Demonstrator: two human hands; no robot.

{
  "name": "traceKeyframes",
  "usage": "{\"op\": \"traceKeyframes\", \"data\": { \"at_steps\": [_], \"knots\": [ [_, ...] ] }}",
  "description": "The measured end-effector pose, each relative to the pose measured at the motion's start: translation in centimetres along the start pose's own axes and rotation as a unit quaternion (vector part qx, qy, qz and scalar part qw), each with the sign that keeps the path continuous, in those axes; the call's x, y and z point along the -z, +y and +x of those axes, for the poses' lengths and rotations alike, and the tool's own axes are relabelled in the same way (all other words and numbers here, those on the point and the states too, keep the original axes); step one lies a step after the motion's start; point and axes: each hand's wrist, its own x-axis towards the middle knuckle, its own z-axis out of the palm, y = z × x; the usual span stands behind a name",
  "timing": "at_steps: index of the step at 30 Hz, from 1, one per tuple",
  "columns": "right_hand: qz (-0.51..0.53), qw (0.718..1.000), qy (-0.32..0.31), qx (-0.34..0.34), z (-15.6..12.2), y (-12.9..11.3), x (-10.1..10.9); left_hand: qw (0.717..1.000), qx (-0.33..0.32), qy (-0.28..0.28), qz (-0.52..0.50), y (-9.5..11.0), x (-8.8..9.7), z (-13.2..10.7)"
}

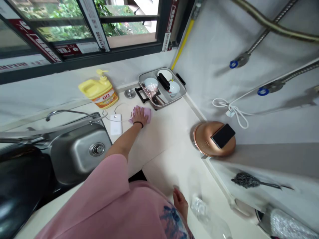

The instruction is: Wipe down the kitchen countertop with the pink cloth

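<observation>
My left hand (140, 115) presses down on a pinkish-purple cloth (149, 114) on the white countertop, fingers spread over it. A white cable passes by the cloth, and a white power bank (116, 124) lies just left of it. My right hand (180, 200) hovers low in the view near the counter's front edge, fingers loosely bent and nothing seen in them. To its right is a clear plastic bottle (199, 206). Beyond my left hand stands a grey electric pan (171, 102) holding white bowls, a black handle and some utensils.
A yellow detergent jug (101, 91) stands by the wall behind the steel sink (74, 146) and its faucet (67, 112). On the right, a phone (223, 135) rests on a copper-coloured round lid (205, 141). Hoses and valves (239, 61) run along the wall.
</observation>
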Motion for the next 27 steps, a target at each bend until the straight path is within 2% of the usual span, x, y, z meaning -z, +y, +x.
{"op": "traceKeyframes", "data": {
  "at_steps": [3, 5, 7, 9, 13, 15, 16, 18, 20, 23, 27],
  "knots": [
    [0.006, 1.0, 0.0, -0.021, -0.3, 1.1, 0.5, 1.0, 0.018, -0.004, -0.001, 0.5, 0.1, -0.8],
    [0.01, 1.0, -0.002, -0.026, -0.4, 1.6, 0.8, 1.0, -0.008, -0.013, 0.002, 1.0, -0.8, -3.7],
    [0.018, 0.999, -0.008, -0.03, -0.4, 2.0, 1.0, 0.998, -0.056, -0.027, 0.003, 1.5, -2.3, -8.4],
    [0.024, 0.999, -0.019, -0.032, -0.3, 2.2, 1.0, 0.992, -0.115, -0.041, 0.002, 1.5, -4.1, -14.1],
    [0.026, 0.999, -0.039, -0.008, 0.3, 1.7, 0.8, 0.972, -0.224, -0.068, -0.002, -0.3, -7.1, -24.9],
    [0.027, 0.999, -0.046, 0.01, 0.7, 1.0, 0.6, 0.964, -0.254, -0.081, -0.002, -2.0, -7.8, -28.1],
    [0.029, 0.998, -0.047, 0.017, 0.9, 0.7, 0.5, 0.963, -0.257, -0.085, 0.001, -2.9, -7.8, -28.9],
    [0.035, 0.998, -0.046, 0.024, 1.2, 0.0, 0.4, 0.97, -0.229, -0.086, 0.01, -4.6, -7.3, -28.9],
    [0.04, 0.998, -0.045, 0.028, 1.3, -0.4, 0.3, 0.982, -0.172, -0.073, 0.019, -5.6, -6.4, -27.1],
    [0.043, 0.998, -0.041, 0.027, 1.3, -0.5, 0.1, 0.994, -0.099, -0.049, 0.022, -5.8, -4.8, -22.5],
    [0.04, 0.999, -0.025, 0.022, 0.8, 0.2, -0.2, 0.999, -0.046, -0.015, 0.012, -4.7, -2.9, -15.2]
  ]
}}
